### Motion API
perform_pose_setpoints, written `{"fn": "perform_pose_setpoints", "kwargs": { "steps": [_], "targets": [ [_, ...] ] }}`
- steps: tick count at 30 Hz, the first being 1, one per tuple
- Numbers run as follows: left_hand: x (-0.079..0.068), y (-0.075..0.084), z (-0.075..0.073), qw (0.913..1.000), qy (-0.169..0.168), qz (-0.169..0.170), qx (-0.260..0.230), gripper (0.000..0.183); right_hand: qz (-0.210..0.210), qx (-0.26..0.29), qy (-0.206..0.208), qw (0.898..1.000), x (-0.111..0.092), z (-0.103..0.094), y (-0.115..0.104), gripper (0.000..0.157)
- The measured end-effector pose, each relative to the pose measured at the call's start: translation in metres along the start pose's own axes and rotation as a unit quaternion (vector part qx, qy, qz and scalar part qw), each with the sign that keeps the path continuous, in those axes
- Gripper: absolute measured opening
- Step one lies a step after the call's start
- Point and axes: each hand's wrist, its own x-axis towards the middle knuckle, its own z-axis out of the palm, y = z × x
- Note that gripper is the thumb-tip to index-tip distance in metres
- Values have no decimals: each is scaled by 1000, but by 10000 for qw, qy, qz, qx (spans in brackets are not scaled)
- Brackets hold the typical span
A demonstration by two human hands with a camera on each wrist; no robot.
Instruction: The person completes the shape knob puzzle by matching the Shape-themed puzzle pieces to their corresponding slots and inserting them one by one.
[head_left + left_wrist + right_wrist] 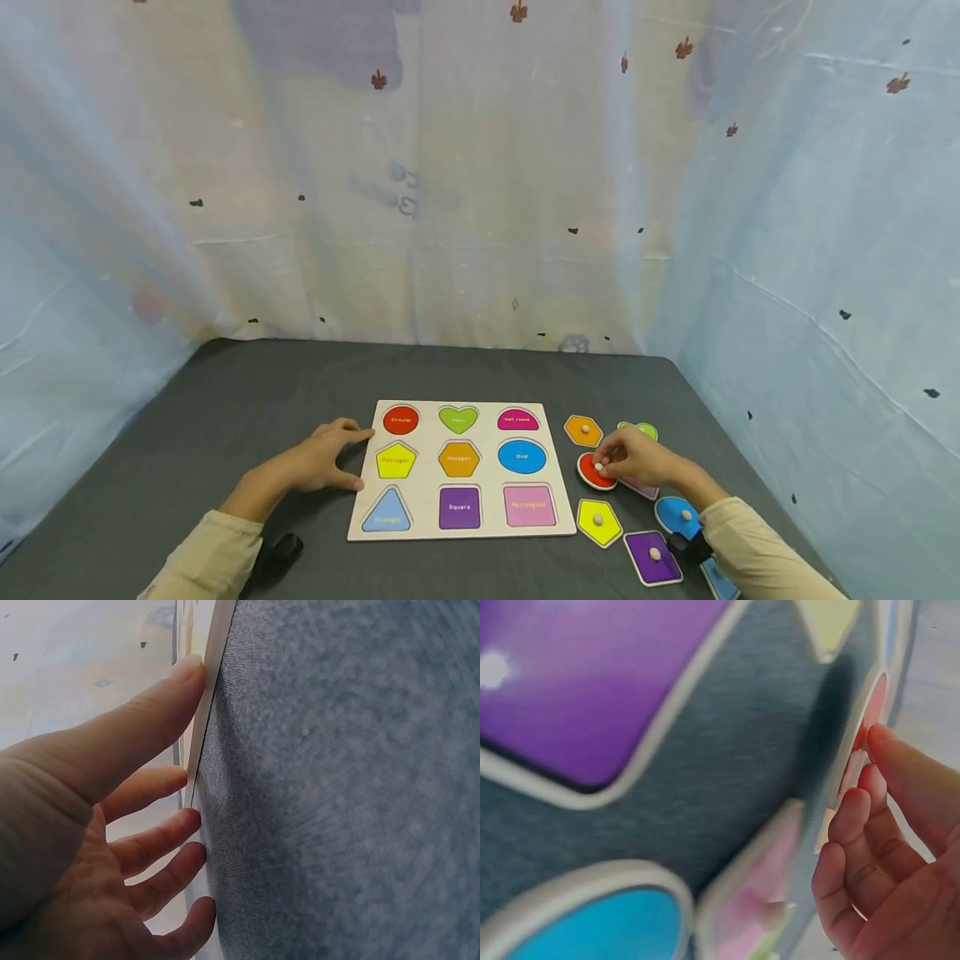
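Observation:
A wooden shape puzzle board [424, 508] lies on the table, its printed slots bearing names such as Circular, Heart and Hexagon. My left hand [322, 457] touches the board's left edge, thumb and fingers spread along it; in the left wrist view its thumb [150, 720] rests at the rim. To the right of the board, my right hand [637, 458] pinches the knob of a red circle puzzle piece [589, 473]. In the right wrist view that red piece [875, 701] stands edge-on beside the fingertips. Partly under this hand are a green heart piece [647, 430] and a pink piece [641, 488].
Around the right hand lie an orange hexagon piece [577, 432], a yellow pentagon piece [597, 533], a purple square piece [649, 571] and a blue oval piece [675, 510]. A light blue piece [720, 582] is half hidden by the right sleeve. A patterned curtain [465, 167] encloses the grey table [300, 375].

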Motion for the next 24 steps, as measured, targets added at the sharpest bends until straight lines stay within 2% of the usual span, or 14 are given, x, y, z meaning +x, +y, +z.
{"fn": "perform_pose_setpoints", "kwargs": {
  "steps": [8, 18, 24],
  "targets": [
    [-2, -3, 1, 9999, 39, 102, -18, 91, -303, -65, 280, 9991, 13, -5, -24, 9],
    [1, 3, 3, 9998, 30, 182, -92, 89, -63, -7, 493, 9988, 51, 2, -49, 15],
    [0, 0, 1, 9999, 71, 130, 14, 89, -252, 24, 625, 9977, 74, 8, -58, 16]
  ]
}}
